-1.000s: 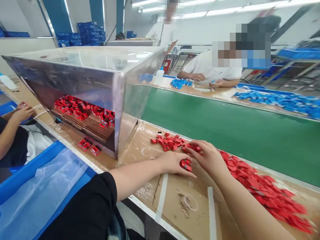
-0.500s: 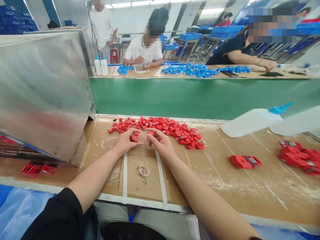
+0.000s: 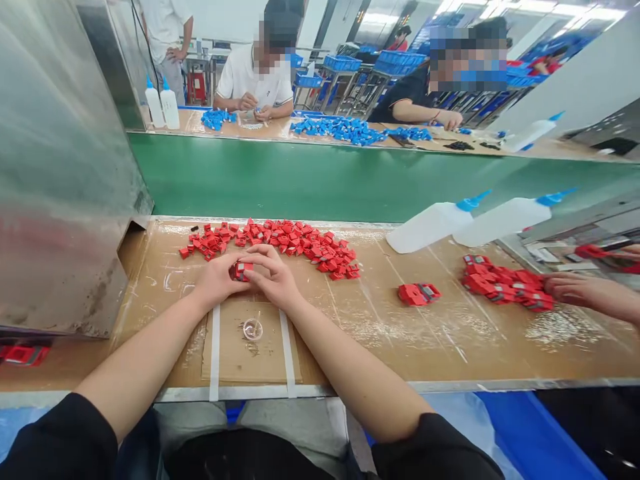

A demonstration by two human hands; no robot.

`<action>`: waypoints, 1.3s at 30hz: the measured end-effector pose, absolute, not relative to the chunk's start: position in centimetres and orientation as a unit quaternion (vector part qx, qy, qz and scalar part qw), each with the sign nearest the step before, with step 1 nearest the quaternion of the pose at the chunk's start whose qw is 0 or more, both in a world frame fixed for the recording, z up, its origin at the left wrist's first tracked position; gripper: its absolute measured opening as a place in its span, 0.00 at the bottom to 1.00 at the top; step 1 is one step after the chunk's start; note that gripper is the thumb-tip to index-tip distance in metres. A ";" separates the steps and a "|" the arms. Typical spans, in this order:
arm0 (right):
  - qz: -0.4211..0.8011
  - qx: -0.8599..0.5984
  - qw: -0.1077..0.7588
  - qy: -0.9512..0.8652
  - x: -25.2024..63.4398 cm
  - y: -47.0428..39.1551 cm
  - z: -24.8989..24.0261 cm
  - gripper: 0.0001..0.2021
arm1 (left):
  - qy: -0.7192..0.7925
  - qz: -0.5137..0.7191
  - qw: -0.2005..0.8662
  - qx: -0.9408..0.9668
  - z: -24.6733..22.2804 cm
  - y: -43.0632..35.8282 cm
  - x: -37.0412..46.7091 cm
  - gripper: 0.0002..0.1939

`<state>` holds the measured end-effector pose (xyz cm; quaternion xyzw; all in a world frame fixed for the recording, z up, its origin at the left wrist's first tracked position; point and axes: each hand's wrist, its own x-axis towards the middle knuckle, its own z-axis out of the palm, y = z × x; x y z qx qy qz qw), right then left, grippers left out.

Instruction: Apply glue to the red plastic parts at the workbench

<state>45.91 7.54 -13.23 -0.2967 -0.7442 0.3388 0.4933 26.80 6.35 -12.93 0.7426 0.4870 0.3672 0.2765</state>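
My left hand (image 3: 219, 279) is closed around a small red plastic part (image 3: 242, 271), just in front of a heap of red pieces (image 3: 305, 241). Fingers of my right hand (image 3: 271, 275) press on the same part from the other side, so both hands meet on it. Its underside is hidden by the fingers. Below the hands, a small clear round dish (image 3: 253, 329) rests on a cardboard sheet (image 3: 235, 360) with white tape strips along its sides.
White bottles with blue tips (image 3: 430, 227) lie at the right, beyond a red assembled piece (image 3: 419, 294). Another person's hand (image 3: 585, 291) touches a red pile (image 3: 500, 280). A metal housing (image 3: 65, 187) stands left. Across the green divider (image 3: 280, 177), people sit near blue parts (image 3: 345, 130).
My hands have come together on the red part; before, they were apart. The view has turned right, and another person's hand now shows at the right pile.
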 end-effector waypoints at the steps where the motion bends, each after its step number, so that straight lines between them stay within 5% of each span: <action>1: 0.347 -0.300 0.490 -0.741 45.8 7.5 -13.4 0.13 | 0.489 0.369 0.274 0.742 -13.0 6.3 26.8 0.24; 19: 0.367 -0.313 0.432 -0.762 46.8 7.5 -13.4 0.14 | 0.485 0.305 0.290 0.767 -13.0 6.6 26.7 0.24; 24: 0.403 -0.311 0.488 -0.709 46.0 7.2 -13.7 0.18 | 0.460 0.378 0.182 0.783 -12.7 6.2 26.6 0.20; 28: 0.512 -0.306 0.502 -0.626 45.5 7.5 -14.2 0.35 | 0.467 0.374 0.056 0.799 -12.4 5.8 26.7 0.17; 32: 0.585 -0.285 0.416 -0.635 45.1 7.4 -14.2 0.30 | 0.482 0.346 0.042 0.804 -12.1 5.5 26.8 0.16; 39: 0.591 -0.287 0.427 -0.622 44.8 7.0 -13.6 0.28 | 0.486 0.352 0.063 0.798 -11.7 5.4 26.9 0.15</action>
